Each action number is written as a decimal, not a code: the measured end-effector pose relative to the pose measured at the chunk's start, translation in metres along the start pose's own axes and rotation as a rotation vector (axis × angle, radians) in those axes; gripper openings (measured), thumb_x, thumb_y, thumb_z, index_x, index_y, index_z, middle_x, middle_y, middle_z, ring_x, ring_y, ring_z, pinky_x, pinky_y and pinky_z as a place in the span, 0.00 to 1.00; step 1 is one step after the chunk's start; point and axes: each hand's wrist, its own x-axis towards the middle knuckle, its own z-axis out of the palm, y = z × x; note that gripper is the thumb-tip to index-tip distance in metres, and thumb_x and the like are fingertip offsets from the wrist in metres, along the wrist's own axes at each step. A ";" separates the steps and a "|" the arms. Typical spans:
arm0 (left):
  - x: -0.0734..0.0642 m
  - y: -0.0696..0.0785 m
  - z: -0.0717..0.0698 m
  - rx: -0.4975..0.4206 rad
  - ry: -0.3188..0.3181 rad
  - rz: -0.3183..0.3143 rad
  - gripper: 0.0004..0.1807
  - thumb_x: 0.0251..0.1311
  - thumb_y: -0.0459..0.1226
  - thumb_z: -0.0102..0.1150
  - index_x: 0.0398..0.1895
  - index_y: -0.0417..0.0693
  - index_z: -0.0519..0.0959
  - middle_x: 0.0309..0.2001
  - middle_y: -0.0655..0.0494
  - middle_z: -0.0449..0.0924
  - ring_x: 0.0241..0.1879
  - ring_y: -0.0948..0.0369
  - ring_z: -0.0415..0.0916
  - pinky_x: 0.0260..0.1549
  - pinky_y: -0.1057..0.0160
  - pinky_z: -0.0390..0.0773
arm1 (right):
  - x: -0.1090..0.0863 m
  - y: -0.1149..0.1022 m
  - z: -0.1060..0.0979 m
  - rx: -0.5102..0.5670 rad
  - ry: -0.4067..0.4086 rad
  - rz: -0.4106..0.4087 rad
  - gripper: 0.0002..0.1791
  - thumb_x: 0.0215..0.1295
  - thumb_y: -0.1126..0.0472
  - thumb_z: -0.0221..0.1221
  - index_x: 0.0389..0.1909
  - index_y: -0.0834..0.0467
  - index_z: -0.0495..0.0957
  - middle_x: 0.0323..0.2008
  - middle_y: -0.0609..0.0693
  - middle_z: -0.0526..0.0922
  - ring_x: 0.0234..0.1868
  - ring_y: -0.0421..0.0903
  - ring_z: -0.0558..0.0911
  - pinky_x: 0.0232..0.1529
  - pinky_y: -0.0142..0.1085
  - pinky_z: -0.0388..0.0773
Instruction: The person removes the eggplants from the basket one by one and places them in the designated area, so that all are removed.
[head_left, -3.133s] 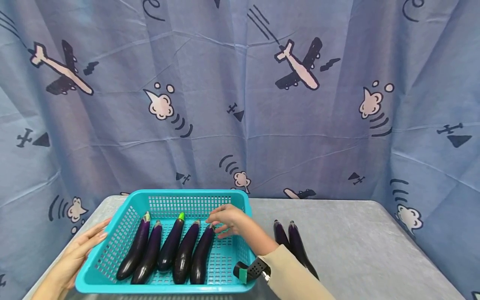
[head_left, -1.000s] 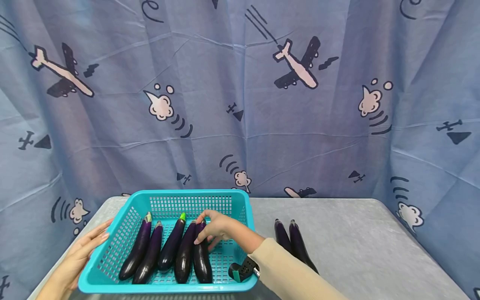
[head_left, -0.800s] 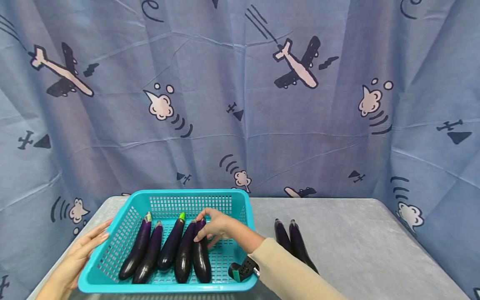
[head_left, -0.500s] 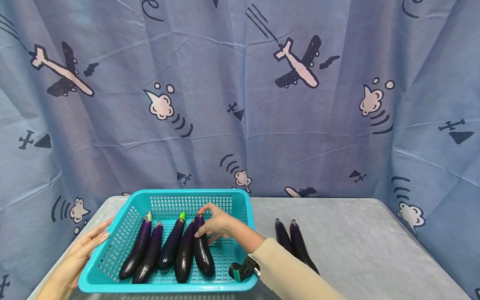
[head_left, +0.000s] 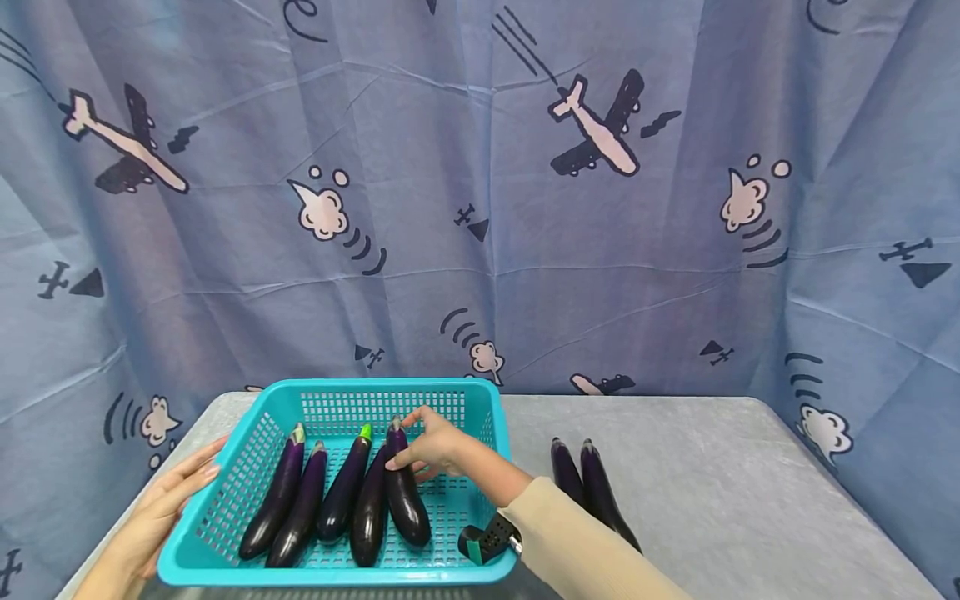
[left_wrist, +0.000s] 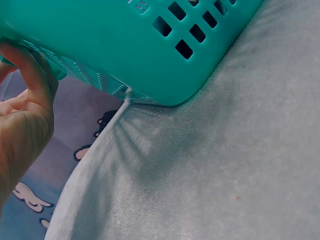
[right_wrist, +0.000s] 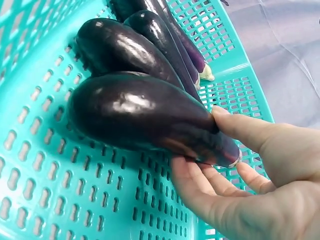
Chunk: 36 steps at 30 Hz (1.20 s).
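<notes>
My right hand (head_left: 435,442) grips the upper part of the rightmost eggplant (head_left: 407,500) in the turquoise basket (head_left: 337,576). The right wrist view shows the thumb on one side of that eggplant (right_wrist: 135,112) and fingers on the other, near its stem. Its stem end is tilted up, and its body overlaps the neighbouring eggplant (head_left: 369,521). Several other dark purple eggplants lie side by side to its left, one with a bright green stem. My left hand (head_left: 157,508) holds the basket's left rim; in the left wrist view its fingers (left_wrist: 37,82) curl at the rim.
Two more eggplants (head_left: 600,492) lie on the grey table (head_left: 720,483) right of the basket, partly hidden by the right sleeve (head_left: 577,542). A blue curtain (head_left: 420,208) with airplane prints hangs behind the table.
The right hand has taken hold of the rightmost eggplant and raised its stem end, shifting it up and slightly left. The left hand stays on the basket's rim.
</notes>
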 end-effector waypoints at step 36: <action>-0.001 0.001 -0.002 -0.021 -0.026 -0.015 0.34 0.85 0.31 0.20 0.74 0.68 0.74 0.66 0.59 0.81 0.62 0.55 0.82 0.55 0.50 0.86 | -0.004 -0.013 -0.007 0.058 -0.105 -0.056 0.33 0.66 0.68 0.70 0.70 0.55 0.70 0.47 0.59 0.83 0.44 0.60 0.88 0.41 0.56 0.89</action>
